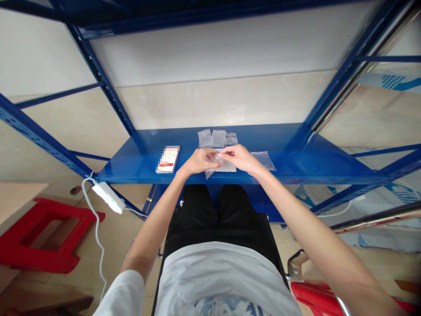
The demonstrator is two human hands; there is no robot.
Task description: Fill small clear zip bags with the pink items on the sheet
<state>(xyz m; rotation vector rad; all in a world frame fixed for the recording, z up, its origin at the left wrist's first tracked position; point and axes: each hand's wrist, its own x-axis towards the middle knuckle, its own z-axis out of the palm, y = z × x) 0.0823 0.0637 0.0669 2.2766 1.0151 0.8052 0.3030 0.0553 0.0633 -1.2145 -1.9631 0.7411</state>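
Between my two hands is a clear plastic bag [210, 172], its lower corner hanging toward the shelf's front edge. My left hand [201, 161] is closed on the bag from the left side. From the right, my right hand [239, 158] pinches the bag's upper part; whether anything is inside the bag I cannot make out. Under the hands lies a white sheet [228, 167], partly covered by them. Several small clear zip bags [218, 138] lie in a row just behind my hands. Another flat clear bag [265, 160] rests beside my right wrist.
A phone [168, 159] lies on the blue shelf [289, 151] to the left. Blue uprights [108, 96] frame both sides. A white power strip [108, 197] hangs at the left front corner, near a red stool [49, 235] on the floor.
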